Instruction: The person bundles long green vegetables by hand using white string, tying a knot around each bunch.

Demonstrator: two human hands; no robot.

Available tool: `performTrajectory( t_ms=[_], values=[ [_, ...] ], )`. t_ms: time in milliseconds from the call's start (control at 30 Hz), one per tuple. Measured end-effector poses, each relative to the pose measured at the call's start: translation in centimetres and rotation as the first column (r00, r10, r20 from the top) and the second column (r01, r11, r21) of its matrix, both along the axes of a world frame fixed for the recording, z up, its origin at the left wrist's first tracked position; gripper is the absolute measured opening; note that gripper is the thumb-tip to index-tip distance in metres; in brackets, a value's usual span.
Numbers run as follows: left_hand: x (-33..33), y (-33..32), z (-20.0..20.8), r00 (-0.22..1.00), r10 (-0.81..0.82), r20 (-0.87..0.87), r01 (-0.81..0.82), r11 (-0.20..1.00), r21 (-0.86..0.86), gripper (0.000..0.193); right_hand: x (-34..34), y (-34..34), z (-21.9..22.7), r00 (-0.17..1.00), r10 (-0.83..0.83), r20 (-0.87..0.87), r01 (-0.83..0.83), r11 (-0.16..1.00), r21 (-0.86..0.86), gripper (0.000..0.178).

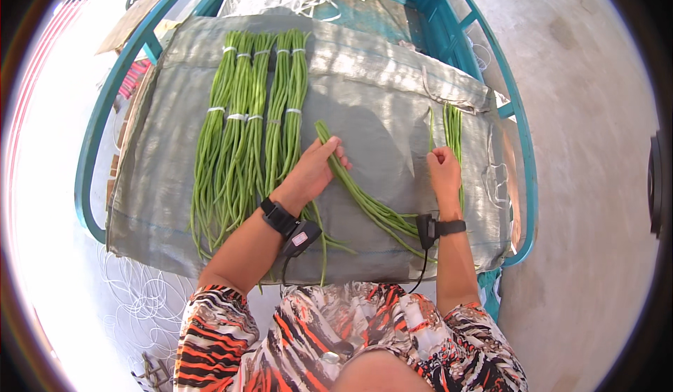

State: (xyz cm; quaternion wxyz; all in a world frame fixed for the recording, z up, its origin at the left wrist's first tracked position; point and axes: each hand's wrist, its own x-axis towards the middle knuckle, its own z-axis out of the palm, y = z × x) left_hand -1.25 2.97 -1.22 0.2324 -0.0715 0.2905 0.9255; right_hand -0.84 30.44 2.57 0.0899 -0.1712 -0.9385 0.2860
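Five bundles [242, 87] tied, another bunch [363, 196] in hand

Your left hand [315, 168] curls around the untied bunch over grey sheeting [382, 136]; your right hand [444, 173] pinches what looks like a single bean [431, 127] beside a loose row [452, 127]. Gathering seems underway; adding calls for aligned tips. Your left wrist device's [313, 231] label [300, 239] is unreadable.

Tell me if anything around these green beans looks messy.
Two things: white cord lies in messy, tangled loops at lower left, and some bean ends splay rightward from the neatly banded bundles.
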Motion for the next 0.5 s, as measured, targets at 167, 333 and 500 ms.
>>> performTrajectory(
  t_ms=[167,333,500],
  values=[
    [-0.4,0.1,0.0,1.0,-0.008,0.013,0.008,1.0,0.025,0.014,2.1,-4.7,2.0,0.957,0.046,-0.287,-0.228,0.734,-0.64,0.01],
    [-0.7,-0.4,0.2,0.993,-0.019,0.117,0.005,0.993,0.114,0.047,4.6,-10.7,4.0,0.934,0.221,-0.28,-0.346,0.75,-0.563,0.007],
    [-0.4,0.0,0.1,0.992,0.006,0.126,-0.028,0.985,0.172,0.062,6.5,-12.6,2.8,0.901,0.427,-0.082,-0.434,0.875,-0.214,0.012]
  ],
)
